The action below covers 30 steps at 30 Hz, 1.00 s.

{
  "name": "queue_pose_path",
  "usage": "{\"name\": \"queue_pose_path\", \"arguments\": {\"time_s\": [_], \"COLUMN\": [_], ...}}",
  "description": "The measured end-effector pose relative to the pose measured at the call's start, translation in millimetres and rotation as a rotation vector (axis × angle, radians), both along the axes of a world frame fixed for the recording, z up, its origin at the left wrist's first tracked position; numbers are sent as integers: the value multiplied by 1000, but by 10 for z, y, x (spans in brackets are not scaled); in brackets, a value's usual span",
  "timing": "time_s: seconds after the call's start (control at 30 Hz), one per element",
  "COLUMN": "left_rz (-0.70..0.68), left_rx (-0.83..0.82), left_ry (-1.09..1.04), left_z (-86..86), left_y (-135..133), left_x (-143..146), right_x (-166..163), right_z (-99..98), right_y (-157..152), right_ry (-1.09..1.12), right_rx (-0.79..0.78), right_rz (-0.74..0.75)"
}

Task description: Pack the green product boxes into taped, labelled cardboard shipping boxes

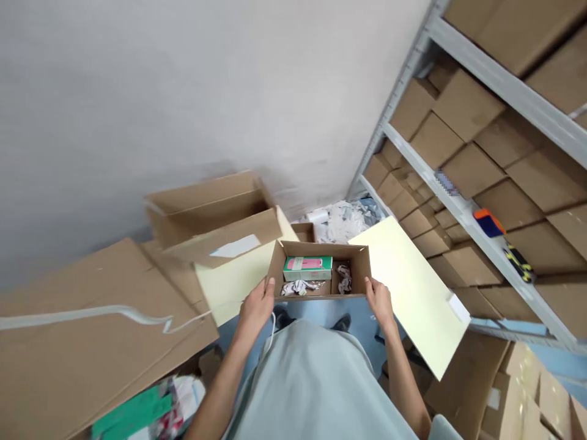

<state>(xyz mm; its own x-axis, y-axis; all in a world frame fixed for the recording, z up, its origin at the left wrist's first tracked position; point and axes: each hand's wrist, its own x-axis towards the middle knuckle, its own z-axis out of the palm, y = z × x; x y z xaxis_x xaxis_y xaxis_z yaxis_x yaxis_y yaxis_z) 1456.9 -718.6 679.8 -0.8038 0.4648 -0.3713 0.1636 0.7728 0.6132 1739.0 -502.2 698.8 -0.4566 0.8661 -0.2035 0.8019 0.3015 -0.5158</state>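
Observation:
Between my two hands is an open cardboard box (323, 249), held level in front of my body. My left hand (257, 304) grips its left end, thumb over the rim. Its right end is in my right hand (380, 299), the thumb against the outer corner. Inside lies a green and white product box (307, 267) with a pink picture on top. Crumpled paper (299, 287) sits in front of it, and another crumpled wad (343, 278) is at the right end. The fingers under the box are hidden.
A larger open carton (215, 235) stands at left, beside a big cardboard sheet (105, 336). A pale yellow board (413, 293) is at right. Shelves (504, 223) full of cartons line the right wall. White scraps (346, 220) lie beyond. Green packages (132, 415) are at lower left.

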Motion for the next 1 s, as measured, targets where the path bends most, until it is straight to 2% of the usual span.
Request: {"name": "queue_pose_path", "arguments": {"time_s": [0.13,0.27,0.37,0.47,0.57,0.67,0.9,1.0], "left_rz": [-224,-429,-569,-672,-750,-822,-939,-1004], "left_rx": [72,77,46,9,3,10,-55,-61], "left_ry": [17,-12,-21,16,68,112,117,128], "left_z": [-9,-35,-42,-62,-122,-200,-232,-215], "left_y": [993,1836,2329,2716,3048,3396,4316,4582], "left_x": [786,1678,2263,2688,2920,2995,2930,2812], "right_x": [1165,2211,2805,3201,3404,3448,3190,3014], "right_z": [-85,-218,-313,-397,-475,-542,-585,-541], "right_y": [240,392,452,500,566,686,1198,1379], "right_ry": [117,152,168,176,172,152,104,81], "right_rx": [3,7,1,-5,-8,9,2,10], "right_rz": [-248,-474,-622,-714,-782,-831,-886,-891]}}
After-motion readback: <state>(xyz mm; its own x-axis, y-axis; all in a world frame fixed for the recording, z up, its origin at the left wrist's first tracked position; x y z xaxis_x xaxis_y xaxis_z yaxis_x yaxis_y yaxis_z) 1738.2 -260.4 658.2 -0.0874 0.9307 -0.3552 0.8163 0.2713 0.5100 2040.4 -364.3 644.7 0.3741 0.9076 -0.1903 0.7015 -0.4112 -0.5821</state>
